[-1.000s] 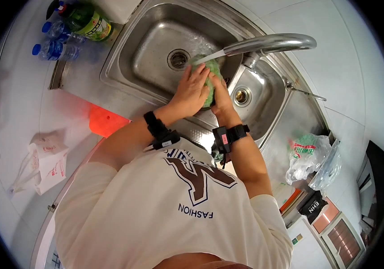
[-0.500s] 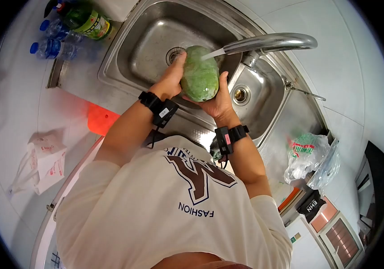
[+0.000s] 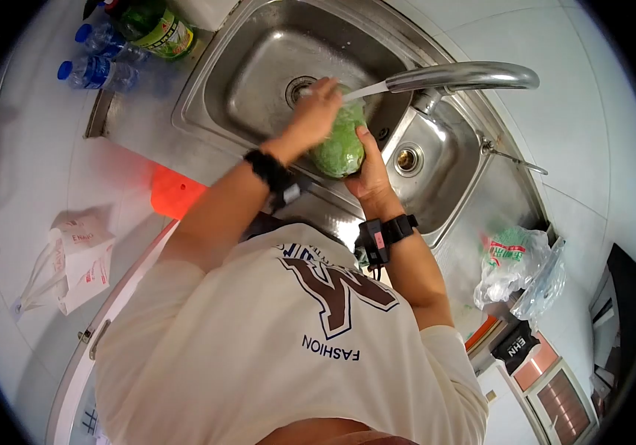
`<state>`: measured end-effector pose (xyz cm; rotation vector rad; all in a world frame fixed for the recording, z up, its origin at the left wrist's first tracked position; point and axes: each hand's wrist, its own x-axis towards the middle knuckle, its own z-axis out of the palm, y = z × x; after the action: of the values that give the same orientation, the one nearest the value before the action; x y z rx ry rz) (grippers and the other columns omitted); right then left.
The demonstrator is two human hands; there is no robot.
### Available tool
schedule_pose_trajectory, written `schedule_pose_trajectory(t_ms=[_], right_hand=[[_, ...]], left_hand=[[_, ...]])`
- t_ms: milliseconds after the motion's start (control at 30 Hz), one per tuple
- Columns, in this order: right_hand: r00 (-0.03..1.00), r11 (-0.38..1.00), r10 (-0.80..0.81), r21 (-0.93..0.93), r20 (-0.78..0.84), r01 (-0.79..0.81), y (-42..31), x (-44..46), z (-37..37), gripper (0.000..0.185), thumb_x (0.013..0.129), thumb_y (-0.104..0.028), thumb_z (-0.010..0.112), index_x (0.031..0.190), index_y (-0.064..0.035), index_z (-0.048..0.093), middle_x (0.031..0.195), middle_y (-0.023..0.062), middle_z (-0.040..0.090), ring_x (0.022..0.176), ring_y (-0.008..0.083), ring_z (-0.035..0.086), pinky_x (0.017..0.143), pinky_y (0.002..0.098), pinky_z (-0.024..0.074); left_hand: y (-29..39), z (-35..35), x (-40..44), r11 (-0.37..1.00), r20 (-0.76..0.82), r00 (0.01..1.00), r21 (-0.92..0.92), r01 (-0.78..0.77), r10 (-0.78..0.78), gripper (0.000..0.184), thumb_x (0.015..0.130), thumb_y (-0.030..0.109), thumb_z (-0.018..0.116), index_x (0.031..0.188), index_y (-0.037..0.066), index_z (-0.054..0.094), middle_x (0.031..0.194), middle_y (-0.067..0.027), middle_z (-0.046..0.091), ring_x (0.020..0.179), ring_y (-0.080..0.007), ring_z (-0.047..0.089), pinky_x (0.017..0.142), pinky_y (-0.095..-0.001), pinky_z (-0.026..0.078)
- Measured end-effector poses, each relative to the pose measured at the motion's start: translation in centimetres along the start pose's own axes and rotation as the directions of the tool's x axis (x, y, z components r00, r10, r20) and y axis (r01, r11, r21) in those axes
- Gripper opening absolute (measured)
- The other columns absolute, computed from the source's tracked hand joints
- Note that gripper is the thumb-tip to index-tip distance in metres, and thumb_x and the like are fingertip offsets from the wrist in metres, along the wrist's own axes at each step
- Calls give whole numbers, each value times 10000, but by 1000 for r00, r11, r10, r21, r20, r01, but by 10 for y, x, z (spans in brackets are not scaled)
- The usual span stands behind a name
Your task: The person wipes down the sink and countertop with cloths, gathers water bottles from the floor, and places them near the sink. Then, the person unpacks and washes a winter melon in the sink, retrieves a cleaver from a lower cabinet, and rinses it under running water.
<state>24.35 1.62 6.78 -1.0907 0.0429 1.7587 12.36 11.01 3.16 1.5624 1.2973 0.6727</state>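
Probably touching, left hand [image 3: 314, 115] over fruit [image 3: 339, 152], right hand [image 3: 371, 174] cupping

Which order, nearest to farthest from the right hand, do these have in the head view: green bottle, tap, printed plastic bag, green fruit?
1. Green fruit: touching the right hand.
2. Tap: forward, at the sink.
3. Printed plastic bag: right of the sink.
4. Green bottle: left of the sink.

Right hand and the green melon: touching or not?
Touching. The head view shows the right hand cupped against the green melon, its thumb overlapping the melon's side with no gap between them.
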Motion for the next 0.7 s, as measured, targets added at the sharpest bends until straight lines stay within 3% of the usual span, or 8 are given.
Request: schedule_pose_trajectory(t_ms=[33, 67, 167, 333, 400, 467, 533, 700], right_hand=[[1000, 999, 1, -41, -9, -1, 0, -3, 2, 541, 911, -482, 576, 1315, -125, 527, 1272, 86, 593, 1167, 265, 567, 1011, 447, 440], [1000, 996, 1, -85, -15, -2, -1, -2, 4, 539, 904, -483, 587, 1314, -137, 529, 1269, 83, 594, 1161, 265, 570, 1005, 455, 443], [998, 999, -39, -32, 54, 40, -2, 4, -2, 545, 892, -481, 606, 1311, -140, 533, 1261, 77, 598, 1149, 257, 575, 990, 457, 451], [998, 998, 52, 26, -42, -51, -7, 8, -8, 533, 902, -425, 612, 1322, -111, 518, 1254, 68, 602, 1134, 250, 583, 977, 405, 462], [995, 990, -98, -99, 33, 101, -1, 14, -16, 603, 909, -372, 610, 1397, -58, 447, 1253, 97, 586, 1115, 240, 591, 948, 381, 483], [992, 970, -127, -206, 21, 129, -5, 6, -12, 697, 865, -271, 695, 1447, -32, 394, 1280, 115, 569, 1127, 225, 582, 952, 351, 480], [978, 834, -203, -513, 53, 202, -11, -10, 7, 789, 802, -160, 768, 1467, -22, 367, 1301, 136, 555, 1146, 216, 564, 968, 327, 464], [960, 737, -231, -616, 157, 278, -17, -10, -9, 800, 809, -260, 791, 1463, -42, 385, 1376, 129, 515, 1236, 237, 504, 1051, 349, 389]], left_hand=[[6, -16, 10, 833, 296, 918, -409, 373, -265, 513, 1024, 344, 377, 1411, 13, 438, 1390, -215, 488, 1311, -343, 445, 1113, -374, 309], [7, -16, 10, 833, 291, 920, -413, 369, -263, 513, 1024, 344, 377, 1411, 13, 438, 1390, -215, 488, 1311, -343, 445, 1113, -374, 309], [7, -4, -5, 991, -91, 996, -129, -19, 7, 411, 973, 226, 407, 1247, -60, 513, 1296, -258, 531, 1218, -386, 506, 1081, -427, 347], [0, 15, -39, 907, -32, 940, 275, -319, 341, 452, 937, 220, 455, 1291, -58, 489, 1404, -281, 420, 1298, -432, 405, 1126, -486, 266], [-12, 11, -21, 985, 80, 981, -13, -174, 175, 486, 949, 272, 481, 1333, -26, 475, 1417, -286, 403, 1305, -447, 394, 1122, -493, 270], [-12, -1, -5, 997, 53, 999, 80, -9, 5, 543, 978, 327, 511, 1414, 29, 390, 1415, -215, 446, 1281, -343, 468, 1088, -431, 345], [6, -33, 10, 628, 494, 792, -500, 597, -359, 581, 950, 437, 564, 1390, 82, 431, 1344, -137, 509, 1194, -265, 534, 1034, -394, 405], [10, -39, 11, 609, 436, 810, -536, 585, -393, 560, 927, 471, 558, 1330, 89, 490, 1265, -91, 565, 1156, -208, 553, 927, -371, 487]])
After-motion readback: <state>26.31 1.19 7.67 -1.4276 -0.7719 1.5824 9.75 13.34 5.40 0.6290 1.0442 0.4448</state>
